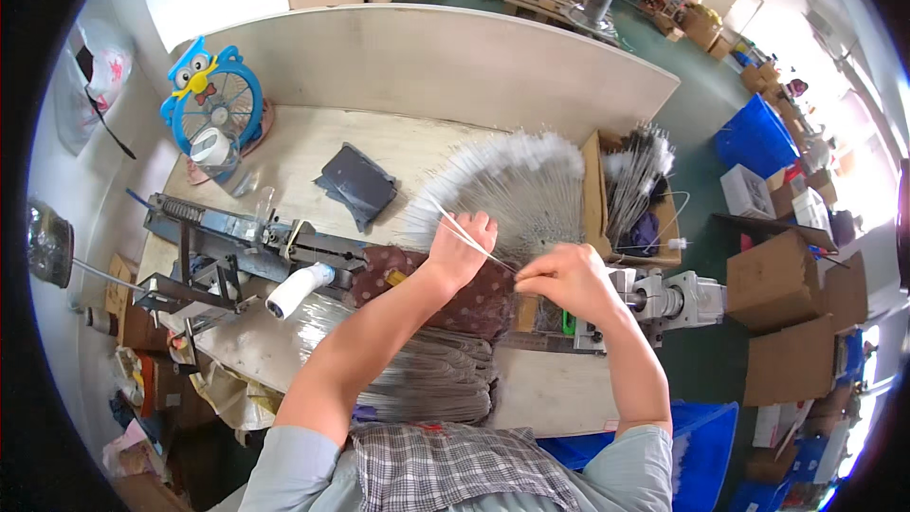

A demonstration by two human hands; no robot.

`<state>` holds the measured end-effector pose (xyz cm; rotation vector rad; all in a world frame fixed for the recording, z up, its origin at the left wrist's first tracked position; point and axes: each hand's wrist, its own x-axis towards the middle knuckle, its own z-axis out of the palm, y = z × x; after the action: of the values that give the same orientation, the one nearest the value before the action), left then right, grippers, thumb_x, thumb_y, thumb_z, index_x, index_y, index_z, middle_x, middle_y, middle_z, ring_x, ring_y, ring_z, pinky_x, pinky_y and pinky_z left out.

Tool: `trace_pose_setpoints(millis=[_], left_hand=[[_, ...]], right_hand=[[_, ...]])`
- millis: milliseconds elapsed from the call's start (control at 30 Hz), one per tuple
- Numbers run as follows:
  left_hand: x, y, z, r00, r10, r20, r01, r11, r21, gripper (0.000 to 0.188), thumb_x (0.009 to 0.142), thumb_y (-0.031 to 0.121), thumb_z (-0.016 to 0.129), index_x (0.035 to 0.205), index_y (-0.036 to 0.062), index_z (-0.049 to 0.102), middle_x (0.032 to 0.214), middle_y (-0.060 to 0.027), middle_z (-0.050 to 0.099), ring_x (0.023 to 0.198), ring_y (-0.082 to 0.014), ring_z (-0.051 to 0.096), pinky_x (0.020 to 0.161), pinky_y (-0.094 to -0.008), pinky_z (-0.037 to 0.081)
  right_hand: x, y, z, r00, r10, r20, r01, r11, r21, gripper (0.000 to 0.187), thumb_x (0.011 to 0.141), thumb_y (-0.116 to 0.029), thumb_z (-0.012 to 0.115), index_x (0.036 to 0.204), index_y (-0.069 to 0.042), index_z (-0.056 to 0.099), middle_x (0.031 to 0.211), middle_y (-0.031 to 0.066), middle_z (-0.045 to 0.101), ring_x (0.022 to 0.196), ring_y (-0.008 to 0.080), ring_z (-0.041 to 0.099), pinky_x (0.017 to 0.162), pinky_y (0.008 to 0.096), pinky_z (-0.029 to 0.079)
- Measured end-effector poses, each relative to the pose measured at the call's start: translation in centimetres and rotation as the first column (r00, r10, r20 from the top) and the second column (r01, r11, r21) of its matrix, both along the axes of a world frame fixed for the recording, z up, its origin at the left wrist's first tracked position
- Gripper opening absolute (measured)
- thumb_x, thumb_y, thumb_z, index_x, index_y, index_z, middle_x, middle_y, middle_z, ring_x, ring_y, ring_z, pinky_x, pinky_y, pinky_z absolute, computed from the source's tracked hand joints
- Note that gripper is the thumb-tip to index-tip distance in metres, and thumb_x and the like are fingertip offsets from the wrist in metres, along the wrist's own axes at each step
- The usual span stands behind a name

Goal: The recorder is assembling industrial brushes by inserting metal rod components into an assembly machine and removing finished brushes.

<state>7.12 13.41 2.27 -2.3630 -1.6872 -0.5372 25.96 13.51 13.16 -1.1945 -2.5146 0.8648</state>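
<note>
Pinching one thin white-tipped wire brush [464, 228] betw. both hands: left hand [463, 248] closed on its upper stem, right hand [561, 280] gripping lower end, w/ fanned pile of white-bristled wire brushes [517, 180] just behind on pale wooden bench [294, 156], kept within reach.

A fan [210, 100] stands at the counter's [284, 147] far left corner; a wire brush spread [517, 180] lies mid-counter, a box of brushes [637, 192] at its right edge.

Person with bare forearms, left hand [462, 245] and right hand [561, 277], wearing short pale grey-blue sleeves and a grey checked apron.
</note>
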Motion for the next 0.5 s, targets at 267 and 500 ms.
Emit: trace_pose_setpoints(millis=[267,500], left_hand=[[-4.3,-12.6,2.3,0.825,0.144,0.546,-0.116,0.990,-0.086,0.018,0.078,0.022,0.067,0.084,0.0050,0.067,0.082,-0.0090,0.066,0.068,-0.0215,0.062,0.060,-0.0298,0.047],[-11.8,-17.8,2.7,-0.426,0.529,0.734,0.064,0.827,-0.559,0.047,0.093,0.040,0.046,0.091,-0.0033,0.064,0.076,-0.0099,0.063,0.067,-0.0163,0.059,0.064,-0.0268,0.048]], right_hand=[[-11.7,-0.6,-3.2,0.913,0.343,-0.221,-0.252,0.901,0.354,0.010,0.073,-0.023,0.065,0.073,-0.013,0.069,0.070,-0.0010,0.063,0.076,0.0208,0.057,0.066,0.0340,0.048],[-16.2,-2.3,-3.9,0.958,0.265,-0.110,-0.208,0.906,0.370,0.014,0.072,-0.025,0.066,0.072,-0.011,0.067,0.070,0.0006,0.063,0.083,0.0233,0.056,0.068,0.0378,0.048]])
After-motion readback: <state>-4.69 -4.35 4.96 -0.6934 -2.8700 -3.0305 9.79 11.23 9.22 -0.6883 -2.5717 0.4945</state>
